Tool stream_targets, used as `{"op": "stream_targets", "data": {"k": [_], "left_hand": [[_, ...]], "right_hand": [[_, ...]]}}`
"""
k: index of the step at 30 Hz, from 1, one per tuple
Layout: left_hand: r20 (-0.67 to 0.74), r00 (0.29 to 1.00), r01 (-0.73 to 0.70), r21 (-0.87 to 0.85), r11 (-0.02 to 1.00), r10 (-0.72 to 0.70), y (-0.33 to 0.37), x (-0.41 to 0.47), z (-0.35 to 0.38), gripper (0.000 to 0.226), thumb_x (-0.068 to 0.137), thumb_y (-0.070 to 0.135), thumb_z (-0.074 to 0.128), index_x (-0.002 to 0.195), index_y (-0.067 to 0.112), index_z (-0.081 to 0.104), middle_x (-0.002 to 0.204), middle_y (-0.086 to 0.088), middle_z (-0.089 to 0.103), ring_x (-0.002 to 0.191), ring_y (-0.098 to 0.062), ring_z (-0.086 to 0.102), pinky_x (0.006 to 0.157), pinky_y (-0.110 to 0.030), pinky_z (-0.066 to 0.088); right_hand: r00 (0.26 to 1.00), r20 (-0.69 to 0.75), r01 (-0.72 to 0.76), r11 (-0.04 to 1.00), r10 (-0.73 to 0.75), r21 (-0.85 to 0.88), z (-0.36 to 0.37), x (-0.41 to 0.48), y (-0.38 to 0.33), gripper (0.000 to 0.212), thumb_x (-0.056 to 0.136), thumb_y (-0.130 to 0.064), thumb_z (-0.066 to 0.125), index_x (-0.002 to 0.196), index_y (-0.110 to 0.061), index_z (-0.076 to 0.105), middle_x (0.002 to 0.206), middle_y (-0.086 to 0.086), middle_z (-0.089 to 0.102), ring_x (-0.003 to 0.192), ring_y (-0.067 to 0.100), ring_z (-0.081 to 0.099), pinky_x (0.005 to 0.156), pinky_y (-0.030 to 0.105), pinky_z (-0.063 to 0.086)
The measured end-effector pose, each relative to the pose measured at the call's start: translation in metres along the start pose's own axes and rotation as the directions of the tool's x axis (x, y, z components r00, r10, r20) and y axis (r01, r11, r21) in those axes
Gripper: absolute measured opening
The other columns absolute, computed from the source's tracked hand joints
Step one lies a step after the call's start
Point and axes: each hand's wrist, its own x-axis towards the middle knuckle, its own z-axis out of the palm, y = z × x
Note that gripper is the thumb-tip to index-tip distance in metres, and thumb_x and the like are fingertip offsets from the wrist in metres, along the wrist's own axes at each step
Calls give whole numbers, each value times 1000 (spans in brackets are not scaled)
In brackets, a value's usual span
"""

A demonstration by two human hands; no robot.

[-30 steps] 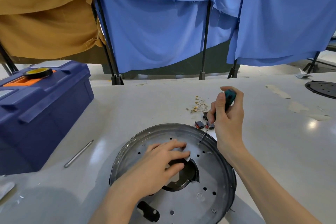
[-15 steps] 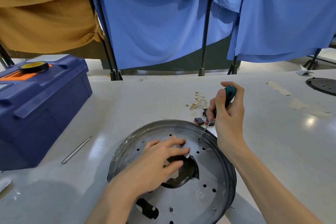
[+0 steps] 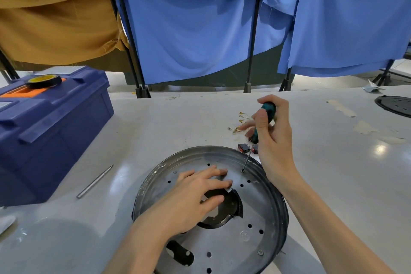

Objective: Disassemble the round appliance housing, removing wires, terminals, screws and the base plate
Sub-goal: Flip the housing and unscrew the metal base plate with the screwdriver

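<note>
Both hands work over the round housing (image 3: 262,213) lying on the white table (image 3: 178,131). Left hand (image 3: 189,198) lies flat with fingers spread on the base plate (image 3: 249,249), holding nothing. Right hand (image 3: 272,140) is closed around a teal-handled screwdriver (image 3: 264,118), tip in a screw (image 3: 242,171). Loose terminals (image 3: 239,125) lie beyond; a blue toolbox (image 3: 51,131) stands well left.
</note>
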Motion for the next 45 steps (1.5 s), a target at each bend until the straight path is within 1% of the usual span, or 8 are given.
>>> {"op": "stream_targets", "data": {"k": [7, 9, 12, 20, 27, 30, 35, 45], "left_hand": [[67, 997, 46, -5, 999, -46, 15, 7, -17, 39, 97, 41, 48, 135, 36, 49, 149, 22, 32, 135, -1, 29, 116, -32, 19], [143, 988, 64, -24, 998, -60, 18, 12, -27, 47, 95, 43, 51, 139, 29, 46, 149, 14, 37, 135, -8, 36, 114, -33, 29], [-29, 994, 101, -203, 974, -109, 25, 27, -36, 56, 90, 43, 58, 140, 23, 43, 137, 3, 53, 123, -11, 51, 106, -34, 41], [-222, 950, -65, -830, 553, -221, 42, 68, -36, 10, 94, 15, 58, 101, 17, 64, 91, -5, 74, 90, -16, 71, 86, -24, 54], [-311, 934, -98, -698, 709, -177, 50, 77, -19, 17, 99, 18, 48, 103, 7, 60, 85, -7, 74, 79, -15, 72, 79, -21, 55], [-312, 933, -108, -720, 685, -180, 48, 76, -17, 18, 99, 21, 50, 106, 7, 59, 85, -6, 74, 79, -14, 72, 81, -25, 56], [-315, 928, -124, -765, 632, -199, 47, 75, -14, 19, 97, 21, 53, 102, 3, 59, 83, -9, 74, 79, -20, 72, 83, -36, 58], [-306, 938, -160, -800, 578, -165, 48, 74, -8, 20, 103, 23, 38, 110, 13, 54, 85, -13, 73, 82, -27, 71, 80, -34, 58]], "right_hand": [[996, 36, -84, 993, 81, 84, 5, 10, -4, 24, 96, -6, 54, 113, -21, 64, 80, -16, 59, 74, 18, 65, 63, 23, 53], [992, 57, -118, 986, 112, 115, 6, 11, -6, 29, 95, -3, 55, 113, -23, 66, 77, -19, 59, 72, 20, 68, 60, 30, 54], [989, 95, -129, 980, 115, 154, 5, 13, -8, 36, 92, 0, 56, 108, -29, 70, 80, -13, 61, 73, 24, 70, 69, 49, 56], [924, 328, -293, 916, 198, 275, -11, 30, -9, 29, 88, 7, 56, 100, -14, 72, 88, 11, 66, 89, 31, 69, 86, 44, 57], [856, 475, -391, 857, 204, 336, -23, 37, -8, 24, 86, -9, 59, 109, -10, 68, 100, 19, 67, 99, 38, 67, 81, 41, 58], [879, 439, -252, 963, 186, 97, -26, 40, -13, 26, 84, -17, 69, 109, -23, 72, 110, 5, 70, 109, 24, 63, 92, 43, 54], [980, 198, -18, 998, 31, -65, -13, 39, -21, 25, 71, -10, 82, 91, -23, 74, 84, -1, 72, 80, 11, 66, 76, 23, 57], [897, 421, -181, 982, 138, 63, -17, 40, -23, 24, 92, 2, 55, 103, -13, 70, 102, 5, 74, 101, 21, 69, 89, 34, 56]]}}
